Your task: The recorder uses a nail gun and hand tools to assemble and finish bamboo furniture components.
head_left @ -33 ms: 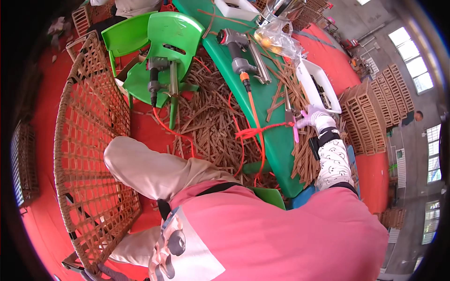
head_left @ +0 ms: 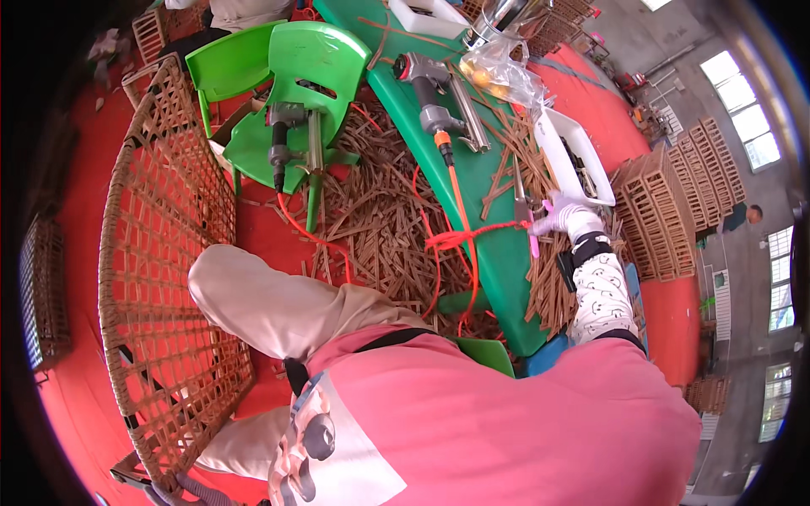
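My right hand (head_left: 564,218), in a white glove with a patterned sleeve, rests at the right edge of the green table (head_left: 472,181). It grips a pink-handled tool (head_left: 533,240) whose metal end points up the table. Thin brown sticks (head_left: 553,278) lie under and beside the hand. My left hand is not visible. A grey nail gun (head_left: 426,84) with an orange hose (head_left: 460,211) lies farther up the table.
A large woven cane frame (head_left: 160,253) stands at my left by my knee. A second nail gun (head_left: 283,139) sits on a green chair (head_left: 316,59). Sticks (head_left: 380,219) cover the red floor. A white tray (head_left: 574,156), a plastic bag (head_left: 498,72) and stacked wooden crates (head_left: 675,194) are at the right.
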{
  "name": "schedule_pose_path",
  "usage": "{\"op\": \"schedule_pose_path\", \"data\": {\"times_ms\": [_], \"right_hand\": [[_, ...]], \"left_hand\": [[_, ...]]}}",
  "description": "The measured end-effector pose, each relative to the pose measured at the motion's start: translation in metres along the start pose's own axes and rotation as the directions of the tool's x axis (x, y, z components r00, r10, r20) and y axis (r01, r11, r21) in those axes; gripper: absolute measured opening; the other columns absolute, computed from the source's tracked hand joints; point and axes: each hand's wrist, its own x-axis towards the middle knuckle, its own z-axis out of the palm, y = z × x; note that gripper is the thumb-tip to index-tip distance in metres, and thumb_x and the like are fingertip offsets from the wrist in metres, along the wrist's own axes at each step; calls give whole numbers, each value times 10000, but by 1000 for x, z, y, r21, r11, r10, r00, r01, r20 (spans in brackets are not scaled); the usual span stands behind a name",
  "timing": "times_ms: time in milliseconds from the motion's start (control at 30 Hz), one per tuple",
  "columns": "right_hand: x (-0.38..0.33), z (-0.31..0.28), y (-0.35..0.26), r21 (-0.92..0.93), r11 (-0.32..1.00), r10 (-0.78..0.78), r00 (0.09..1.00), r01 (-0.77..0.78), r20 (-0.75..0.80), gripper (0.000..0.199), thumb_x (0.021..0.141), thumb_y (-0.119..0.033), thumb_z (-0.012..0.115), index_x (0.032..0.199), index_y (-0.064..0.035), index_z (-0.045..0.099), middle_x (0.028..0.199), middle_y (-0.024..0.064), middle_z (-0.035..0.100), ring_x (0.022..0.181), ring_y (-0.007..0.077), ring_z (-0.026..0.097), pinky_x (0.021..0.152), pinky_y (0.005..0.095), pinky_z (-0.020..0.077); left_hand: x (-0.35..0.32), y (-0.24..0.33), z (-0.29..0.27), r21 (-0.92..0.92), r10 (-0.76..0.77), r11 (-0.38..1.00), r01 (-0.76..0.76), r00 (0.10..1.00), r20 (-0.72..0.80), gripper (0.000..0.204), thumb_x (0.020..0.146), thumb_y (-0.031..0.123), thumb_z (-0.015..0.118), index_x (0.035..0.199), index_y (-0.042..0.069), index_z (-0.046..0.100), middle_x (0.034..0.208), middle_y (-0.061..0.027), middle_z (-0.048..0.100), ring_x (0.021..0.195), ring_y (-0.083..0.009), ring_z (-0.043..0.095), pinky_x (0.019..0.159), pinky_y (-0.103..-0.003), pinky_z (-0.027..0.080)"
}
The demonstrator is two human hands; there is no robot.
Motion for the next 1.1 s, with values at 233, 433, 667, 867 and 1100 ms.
{"op": "schedule_pose_path", "data": {"times_ms": [233, 433, 667, 867, 1100], "right_hand": [[-5, 16, 1, -159, 987, -15, 998, 6, -54, 1094, 534, -249, 777, 1391, -19, 138, 1395, 200, 314, 1193, 288, 432, 952, 369, 400], [-41, -36, -35, -54, 987, 140, 973, -153, -184, 422, 702, -157, 619, 1074, 4, 501, 1024, 89, 630, 542, 189, 636, 449, 318, 500], [39, -60, -48, 180, 734, -476, 685, 655, -552, 613, 686, -123, 638, 1250, -16, 423, 1134, 110, 512, 1083, 230, 491, 932, 350, 391], [-155, -48, -332, -653, -140, -798, -476, 744, -371, 633, 553, -225, 714, 1114, -44, 484, 1054, 123, 523, 995, 304, 502, 901, 402, 375], [-333, 16, -449, -645, -682, -391, -917, 345, -78, 722, 578, -366, 714, 1190, -83, 457, 1026, 30, 504, 992, 254, 460, 911, 436, 314]], "left_hand": [[2, 1, 6, -92, -39, 995, 35, 998, -42, 423, 870, 275, 583, 1160, -15, 484, 1145, -241, 469, 1003, -419, 491, 796, -537, 420], [-8, -19, 9, -103, -68, 992, 66, 998, -13, 390, 843, 72, 602, 1199, -42, 491, 1275, -226, 438, 1100, -347, 501, 878, -406, 462], [-7, -7, 2, -382, -410, 823, 420, 905, 112, 514, 731, -30, 663, 1208, -27, 472, 1241, -162, 488, 1169, -304, 455, 935, -386, 402], [1, -24, -10, -421, -404, 820, 387, 913, 52, 528, 643, -54, 673, 1151, -11, 537, 1133, -163, 553, 1145, -322, 493, 932, -369, 417], [-5, -41, -9, -609, -457, 680, 409, 885, 83, 548, 668, -10, 664, 1193, 42, 516, 1176, -130, 542, 1194, -296, 456, 980, -371, 394]]}}
